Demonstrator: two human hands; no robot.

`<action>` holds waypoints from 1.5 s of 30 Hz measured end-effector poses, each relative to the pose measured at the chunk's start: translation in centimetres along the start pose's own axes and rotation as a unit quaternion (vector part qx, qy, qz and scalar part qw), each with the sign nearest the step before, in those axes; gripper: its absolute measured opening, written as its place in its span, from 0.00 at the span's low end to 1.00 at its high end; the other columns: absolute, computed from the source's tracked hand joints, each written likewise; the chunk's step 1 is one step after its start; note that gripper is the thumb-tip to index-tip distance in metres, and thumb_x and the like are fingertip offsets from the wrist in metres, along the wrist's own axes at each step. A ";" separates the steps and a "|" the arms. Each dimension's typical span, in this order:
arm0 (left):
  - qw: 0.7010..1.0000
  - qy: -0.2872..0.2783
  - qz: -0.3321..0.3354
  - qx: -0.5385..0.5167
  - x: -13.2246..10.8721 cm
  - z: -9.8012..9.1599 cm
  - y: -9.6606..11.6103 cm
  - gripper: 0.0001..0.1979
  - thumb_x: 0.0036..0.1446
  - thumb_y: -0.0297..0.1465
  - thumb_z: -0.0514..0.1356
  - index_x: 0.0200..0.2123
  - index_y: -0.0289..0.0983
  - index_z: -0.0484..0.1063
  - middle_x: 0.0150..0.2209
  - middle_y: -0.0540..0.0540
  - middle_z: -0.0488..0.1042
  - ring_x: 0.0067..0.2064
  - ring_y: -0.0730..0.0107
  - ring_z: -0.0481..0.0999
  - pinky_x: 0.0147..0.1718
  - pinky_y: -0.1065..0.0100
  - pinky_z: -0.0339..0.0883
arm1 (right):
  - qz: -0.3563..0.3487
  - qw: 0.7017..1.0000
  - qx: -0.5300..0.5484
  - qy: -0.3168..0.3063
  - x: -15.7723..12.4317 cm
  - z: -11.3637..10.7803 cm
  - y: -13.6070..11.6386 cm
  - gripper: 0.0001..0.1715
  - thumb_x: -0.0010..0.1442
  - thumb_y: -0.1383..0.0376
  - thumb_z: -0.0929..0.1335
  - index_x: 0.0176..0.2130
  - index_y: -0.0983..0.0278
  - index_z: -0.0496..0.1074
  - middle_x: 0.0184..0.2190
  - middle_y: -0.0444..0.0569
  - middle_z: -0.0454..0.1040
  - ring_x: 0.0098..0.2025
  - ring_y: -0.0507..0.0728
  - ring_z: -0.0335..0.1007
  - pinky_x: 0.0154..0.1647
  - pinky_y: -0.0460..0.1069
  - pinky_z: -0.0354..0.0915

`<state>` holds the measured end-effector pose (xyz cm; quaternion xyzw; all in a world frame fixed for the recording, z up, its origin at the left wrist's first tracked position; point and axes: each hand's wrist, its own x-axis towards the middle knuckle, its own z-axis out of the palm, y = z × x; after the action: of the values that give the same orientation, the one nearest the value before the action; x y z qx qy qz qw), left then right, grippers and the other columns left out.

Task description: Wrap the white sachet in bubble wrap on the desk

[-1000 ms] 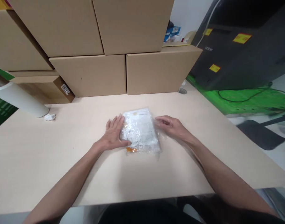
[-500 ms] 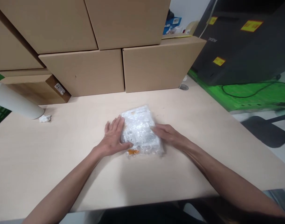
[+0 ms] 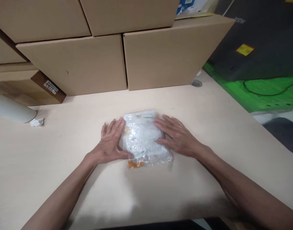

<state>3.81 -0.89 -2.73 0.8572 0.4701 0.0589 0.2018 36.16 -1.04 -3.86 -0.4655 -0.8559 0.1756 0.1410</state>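
A clear plastic bag [image 3: 142, 140] with white printed paper and some orange pieces inside lies flat in the middle of the pale wooden table [image 3: 65, 179]. My left hand [image 3: 110, 142] rests flat against the bag's left edge, fingers together, thumb under its near corner. My right hand [image 3: 176, 135] lies palm down on the bag's right side, fingers spread and pointing toward the far left. Neither hand grips the bag; both press on it.
Stacked cardboard boxes [image 3: 88, 60] line the back of the table. A white roll [image 3: 9, 110] and a crumpled paper scrap [image 3: 36, 122] lie at the far left. A black machine [image 3: 261, 41] on a green surface [image 3: 263, 92] stands to the right.
My right hand moved from the bag's right edge onto its top and flattened out. The left hand stayed at the left edge. The view dipped closer to the table.
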 end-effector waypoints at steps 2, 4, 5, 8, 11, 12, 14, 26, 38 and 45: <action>1.000 -0.005 0.007 0.008 0.1 0.0 -0.2 0.66 0.46 0.63 0.62 0.72 0.47 0.21 0.74 0.40 0.28 0.73 0.36 0.30 0.66 0.37 0.21 | 0.005 1.000 0.001 -0.003 -0.1 -0.2 0.2 0.41 0.65 0.40 0.59 0.71 0.50 0.51 0.71 0.46 0.55 0.74 0.68 0.39 0.71 0.70 0.42; 1.000 -0.014 0.010 0.019 0.3 0.1 -0.3 0.67 0.45 0.63 0.62 0.71 0.46 0.20 0.74 0.39 0.26 0.73 0.36 0.29 0.67 0.37 0.21 | 0.008 1.000 0.008 -0.009 -0.1 -0.3 0.3 0.42 0.65 0.39 0.58 0.70 0.52 0.54 0.70 0.47 0.57 0.73 0.69 0.41 0.70 0.71 0.43; 1.000 -0.017 0.011 0.024 0.4 0.1 -0.4 0.67 0.45 0.63 0.62 0.71 0.46 0.20 0.74 0.39 0.26 0.73 0.36 0.29 0.67 0.38 0.21 | 0.011 1.000 0.012 -0.011 0.0 -0.3 0.4 0.42 0.65 0.39 0.58 0.70 0.52 0.54 0.70 0.47 0.57 0.73 0.69 0.42 0.69 0.71 0.44; 1.000 -0.008 0.006 0.026 0.8 0.2 -0.3 0.66 0.46 0.61 0.63 0.72 0.45 0.21 0.74 0.39 0.29 0.73 0.38 0.31 0.67 0.39 0.21 | 0.026 0.999 0.022 -0.017 0.1 -0.1 0.4 0.42 0.63 0.38 0.59 0.69 0.50 0.55 0.70 0.44 0.57 0.73 0.70 0.42 0.69 0.71 0.45; 1.000 -0.008 -0.008 0.010 1.0 0.2 0.0 0.65 0.46 0.60 0.64 0.72 0.45 0.25 0.74 0.38 0.33 0.73 0.37 0.32 0.67 0.39 0.20 | 0.039 0.999 0.023 -0.016 0.2 0.1 0.3 0.41 0.63 0.37 0.59 0.69 0.47 0.56 0.70 0.43 0.56 0.73 0.70 0.43 0.69 0.72 0.45; 1.000 -0.012 -0.014 0.003 1.1 0.1 0.1 0.65 0.45 0.61 0.64 0.72 0.44 0.26 0.74 0.37 0.33 0.73 0.37 0.31 0.67 0.39 0.20 | 0.042 0.999 0.021 -0.013 0.2 0.2 0.3 0.41 0.63 0.37 0.59 0.68 0.47 0.56 0.70 0.43 0.56 0.73 0.70 0.43 0.69 0.71 0.45; 1.000 -0.018 -0.020 -0.015 1.0 -0.2 0.3 0.65 0.45 0.61 0.64 0.73 0.43 0.29 0.74 0.36 0.32 0.73 0.37 0.30 0.67 0.39 0.21 | 0.045 0.999 0.015 -0.008 0.2 0.3 0.4 0.41 0.63 0.37 0.58 0.68 0.48 0.56 0.70 0.43 0.56 0.73 0.70 0.42 0.70 0.71 0.44; 0.916 0.173 -0.186 -0.309 0.2 -0.7 1.4 0.25 0.53 0.52 0.63 0.39 0.36 0.75 0.34 0.44 0.75 0.36 0.62 0.74 0.37 0.61 0.68 | 0.124 0.959 0.244 0.072 0.2 -0.3 -2.3 0.34 0.55 0.42 0.70 0.53 0.59 0.71 0.34 0.47 0.72 0.38 0.61 0.69 0.44 0.60 0.67; 0.779 0.163 -0.123 -0.593 -0.2 -2.0 3.4 0.26 0.54 0.56 0.62 0.39 0.38 0.71 0.35 0.47 0.77 0.34 0.67 0.76 0.32 0.67 0.67 | 0.011 0.865 0.499 0.051 -0.7 -2.5 -4.7 0.18 0.49 0.56 0.77 0.34 0.60 0.68 0.36 0.43 0.70 0.37 0.54 0.67 0.43 0.52 0.66; 0.790 0.191 -0.098 -0.575 -0.5 -1.4 3.9 0.30 0.56 0.48 0.64 0.58 0.41 0.67 0.49 0.43 0.78 0.48 0.59 0.78 0.47 0.62 0.72 | 0.078 0.771 0.631 0.021 -0.4 -0.9 -5.1 0.20 0.63 0.47 0.65 0.46 0.57 0.72 0.40 0.48 0.77 0.42 0.58 0.75 0.46 0.56 0.71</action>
<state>6.22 -2.73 0.15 0.5034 0.4602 0.4604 0.5681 32.91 -3.86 -0.89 -0.3404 -0.5100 0.6770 0.4070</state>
